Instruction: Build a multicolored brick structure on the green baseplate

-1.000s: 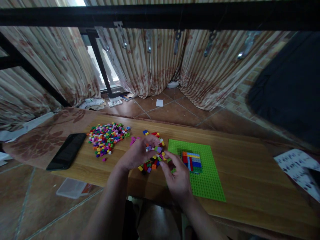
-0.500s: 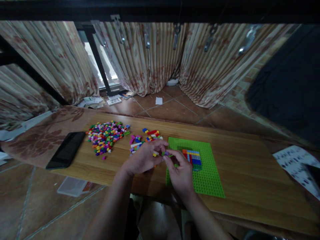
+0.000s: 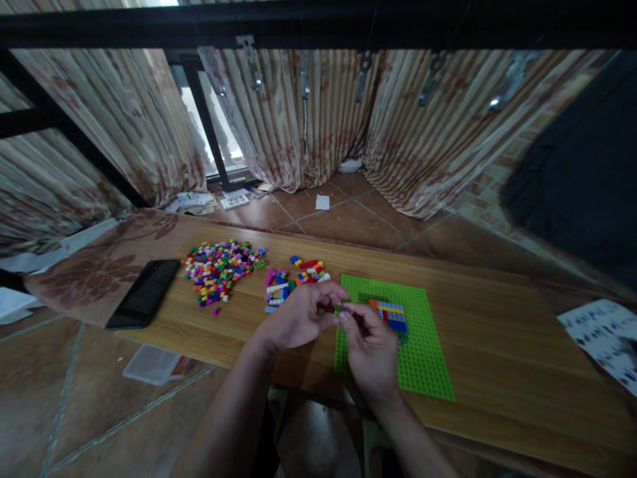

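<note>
My left hand and my right hand meet fingertip to fingertip over the left edge of a green baseplate. Both pinch a small brick piece, green and purple, between them. On the baseplate, just right of my fingers, sits a small block of red, blue, yellow and orange bricks. A scatter of loose bricks lies behind my left hand. Farther left lies a larger heap of tiny coloured bricks.
A black phone lies flat at the wooden table's left end. A printed sheet rests at the right edge. A clear plastic lid lies on the tiled floor. Curtains and a black bar stand beyond the table.
Both hands have left the loose bricks and come together over the baseplate's left edge with a small piece pinched between them. The scatter they covered now shows.
</note>
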Available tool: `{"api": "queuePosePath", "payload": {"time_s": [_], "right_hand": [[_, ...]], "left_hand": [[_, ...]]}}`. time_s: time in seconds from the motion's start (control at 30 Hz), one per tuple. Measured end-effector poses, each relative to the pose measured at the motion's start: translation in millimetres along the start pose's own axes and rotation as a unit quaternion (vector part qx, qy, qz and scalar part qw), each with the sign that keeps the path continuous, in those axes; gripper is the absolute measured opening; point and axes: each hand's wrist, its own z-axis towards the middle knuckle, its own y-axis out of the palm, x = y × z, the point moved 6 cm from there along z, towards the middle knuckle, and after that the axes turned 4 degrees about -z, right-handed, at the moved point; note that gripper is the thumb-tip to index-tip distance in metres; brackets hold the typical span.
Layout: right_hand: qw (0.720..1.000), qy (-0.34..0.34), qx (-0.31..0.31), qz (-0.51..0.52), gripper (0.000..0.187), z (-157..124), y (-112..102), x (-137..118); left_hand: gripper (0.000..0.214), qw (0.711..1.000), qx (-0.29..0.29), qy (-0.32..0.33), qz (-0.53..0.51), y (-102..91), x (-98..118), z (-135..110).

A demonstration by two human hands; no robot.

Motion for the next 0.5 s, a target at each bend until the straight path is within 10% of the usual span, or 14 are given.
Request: {"api": "queuePosePath", "payload": {"time_s": [0.23,0.5], "right_hand": [[0.999,0.046,-0.02,0.013,0.018,7,-14,13],[0.975,-0.089,-0.12,-0.165,0.009,-7,12,1]], "left_hand": [[0.029,0.994,-0.006,-0.008,-0.113,-19.6,4,-11],[0.038,0.975,-0.009,-0.011,-0.222,-21.1,3,-14]]}}
